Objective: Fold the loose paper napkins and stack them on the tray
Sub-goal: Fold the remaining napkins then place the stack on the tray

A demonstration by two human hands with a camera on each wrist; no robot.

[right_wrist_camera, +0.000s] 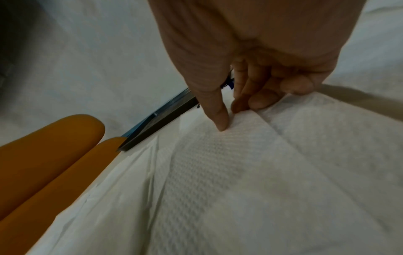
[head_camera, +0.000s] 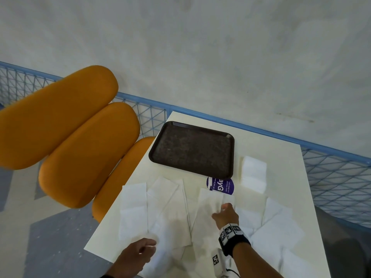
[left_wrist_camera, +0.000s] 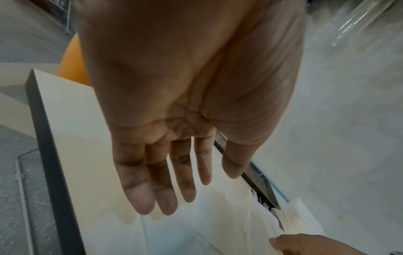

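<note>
Pinching a loose napkin (right_wrist_camera: 250, 146) at 6 o'clock of the tray (head_camera: 192, 149), right hand (head_camera: 225, 214) clamped, left hand (left_wrist_camera: 174, 155) hovering, fingers straight

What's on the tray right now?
Nothing shows on the dark tray; its whole bed is visible. The small napkin stack sits beside it on the table.

Canteen: tray (head_camera: 192, 125), orange seats (head_camera: 60, 117), hygiene sticker (head_camera: 222, 185).

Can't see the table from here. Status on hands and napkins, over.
Left hand open above the table. Right hand pinching the far edge of a loose napkin. Tray bare, nothing stacked. A folded pile beside it. Nothing blocking.
</note>
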